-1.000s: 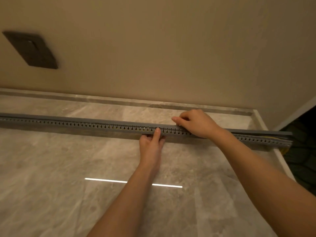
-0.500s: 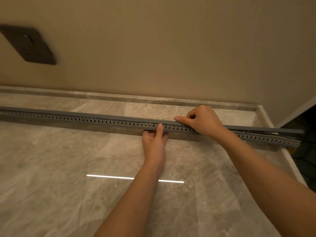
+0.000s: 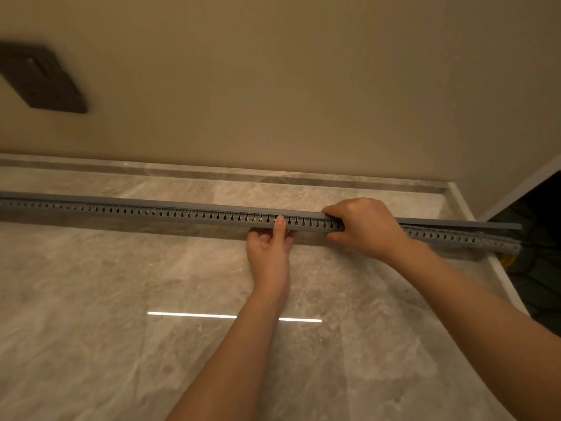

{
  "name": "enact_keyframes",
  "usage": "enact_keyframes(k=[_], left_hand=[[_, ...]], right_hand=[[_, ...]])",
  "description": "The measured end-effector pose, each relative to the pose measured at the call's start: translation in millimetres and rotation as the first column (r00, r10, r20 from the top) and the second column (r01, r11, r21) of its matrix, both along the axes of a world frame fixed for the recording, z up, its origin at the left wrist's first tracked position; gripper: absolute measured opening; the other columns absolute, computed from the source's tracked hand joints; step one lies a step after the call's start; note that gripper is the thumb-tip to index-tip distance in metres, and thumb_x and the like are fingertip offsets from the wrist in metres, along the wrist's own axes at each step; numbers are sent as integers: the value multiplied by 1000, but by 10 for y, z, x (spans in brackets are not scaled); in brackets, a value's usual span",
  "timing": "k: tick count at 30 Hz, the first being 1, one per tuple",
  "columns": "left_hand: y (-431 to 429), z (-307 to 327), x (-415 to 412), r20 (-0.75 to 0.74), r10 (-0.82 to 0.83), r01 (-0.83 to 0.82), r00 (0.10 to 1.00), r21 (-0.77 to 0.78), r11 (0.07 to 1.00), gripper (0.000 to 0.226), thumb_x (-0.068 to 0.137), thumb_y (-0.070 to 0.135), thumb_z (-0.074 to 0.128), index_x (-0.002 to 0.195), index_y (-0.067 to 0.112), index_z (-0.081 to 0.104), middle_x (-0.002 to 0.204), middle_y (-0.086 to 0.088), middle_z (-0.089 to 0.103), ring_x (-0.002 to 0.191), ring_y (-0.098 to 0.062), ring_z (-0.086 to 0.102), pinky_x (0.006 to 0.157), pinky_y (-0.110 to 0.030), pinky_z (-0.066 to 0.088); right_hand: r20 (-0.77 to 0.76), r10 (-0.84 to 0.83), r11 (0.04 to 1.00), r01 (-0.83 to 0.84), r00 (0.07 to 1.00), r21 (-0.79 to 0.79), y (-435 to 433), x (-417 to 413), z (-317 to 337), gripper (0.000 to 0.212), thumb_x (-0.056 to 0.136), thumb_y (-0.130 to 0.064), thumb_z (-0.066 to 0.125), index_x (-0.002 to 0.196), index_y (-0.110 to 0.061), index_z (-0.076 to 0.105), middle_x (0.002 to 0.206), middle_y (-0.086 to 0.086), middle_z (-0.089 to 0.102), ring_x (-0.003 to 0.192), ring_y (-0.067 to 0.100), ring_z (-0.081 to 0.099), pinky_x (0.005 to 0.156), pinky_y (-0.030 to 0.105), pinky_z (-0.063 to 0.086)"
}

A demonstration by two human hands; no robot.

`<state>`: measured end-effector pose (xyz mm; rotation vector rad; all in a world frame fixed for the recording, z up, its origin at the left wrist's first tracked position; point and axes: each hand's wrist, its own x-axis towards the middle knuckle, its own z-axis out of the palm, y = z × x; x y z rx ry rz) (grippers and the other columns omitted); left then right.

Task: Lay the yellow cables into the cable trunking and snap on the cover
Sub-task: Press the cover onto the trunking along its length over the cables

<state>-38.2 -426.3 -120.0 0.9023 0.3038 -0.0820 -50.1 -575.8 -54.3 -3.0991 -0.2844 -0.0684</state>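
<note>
A long grey slotted cable trunking [image 3: 151, 212] lies across the marble counter. Its grey cover [image 3: 170, 204] sits flush along the left stretch and stands lifted off the trunking at the right end [image 3: 473, 223]. Yellow cables [image 3: 507, 259] show past the right end, and yellow glints through the slots. My left hand [image 3: 268, 247] braces the trunking's front side, thumb upright against the slots. My right hand [image 3: 365, 227] clamps over cover and trunking together, just right of the left hand.
The marble counter [image 3: 121, 299] ends in a raised lip [image 3: 498, 265] at the right, with a dark drop beyond. A beige wall stands behind, with a dark switch plate [image 3: 39, 79] at upper left. A light strip reflects on the counter near my forearms.
My right hand has slid to the right along the cover, away from the left hand. The left hand stays in place against the trunking.
</note>
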Motion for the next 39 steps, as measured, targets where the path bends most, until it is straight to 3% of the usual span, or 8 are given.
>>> enact_keyframes(k=[15, 20, 24, 29, 33, 36, 39], left_hand=[[-27, 54, -7, -22, 20, -20, 1000, 15, 1000, 8, 89, 10, 60, 95, 8, 54, 84, -2, 66, 78, -4, 69, 80, -29, 57], [-31, 64, -11, -34, 31, -30, 999, 26, 999, 9, 89, 10, 60, 96, 7, 55, 84, -3, 66, 77, -5, 69, 77, -28, 58], [-26, 77, -15, -38, 8, -7, 999, 31, 999, 8, 90, 10, 59, 96, 8, 54, 86, -3, 65, 81, -7, 68, 78, -26, 58], [-43, 124, -56, -118, -42, 46, 992, 35, 998, 15, 94, 14, 53, 105, 6, 49, 96, -5, 59, 90, -10, 62, 90, -32, 52], [-151, 192, -104, -236, -151, 181, 960, 115, 977, 33, 89, 30, 61, 106, 2, 54, 99, -15, 65, 84, -19, 68, 72, -29, 59], [-254, 282, -122, -330, -203, 297, 922, 263, 918, 39, 83, 44, 65, 80, 5, 64, 72, -15, 69, 54, -19, 64, 51, -27, 54], [-336, 341, -121, -429, -212, 347, 878, 265, 900, 48, 79, 53, 65, 61, 9, 58, 47, -2, 53, 33, -11, 44, 35, -20, 36]], right_hand=[[136, 41, 999, -44, 990, 20, 26, -87, -112, 19, 82, -25, 61, 96, -12, 59, 84, 4, 68, 76, 28, 61, 60, 30, 32], [219, 39, 998, -50, 975, 46, 76, -152, -126, 22, 78, -15, 66, 97, -4, 62, 80, 10, 68, 71, 32, 62, 59, 35, 44], [227, 23, 999, -31, 974, 32, 89, -168, -137, 24, 81, -17, 63, 101, -5, 61, 86, 10, 68, 76, 31, 63, 60, 35, 45], [330, 42, 997, -59, 943, 41, 115, -225, -175, 27, 60, -5, 77, 85, -1, 67, 65, 9, 68, 54, 27, 63, 43, 31, 50], [407, 60, 994, -92, 912, 59, 110, -254, -250, 25, 60, -4, 77, 84, -3, 68, 70, 6, 71, 58, 23, 66, 45, 31, 52], [444, 78, 989, -125, 893, 79, 93, -274, -311, 26, 63, -5, 76, 89, -2, 69, 77, 8, 72, 65, 23, 69, 49, 33, 55], [471, 83, 983, -151, 878, 108, 79, -288, -339, 22, 69, -4, 74, 91, -2, 70, 78, 8, 73, 67, 23, 69, 51, 32, 55]])
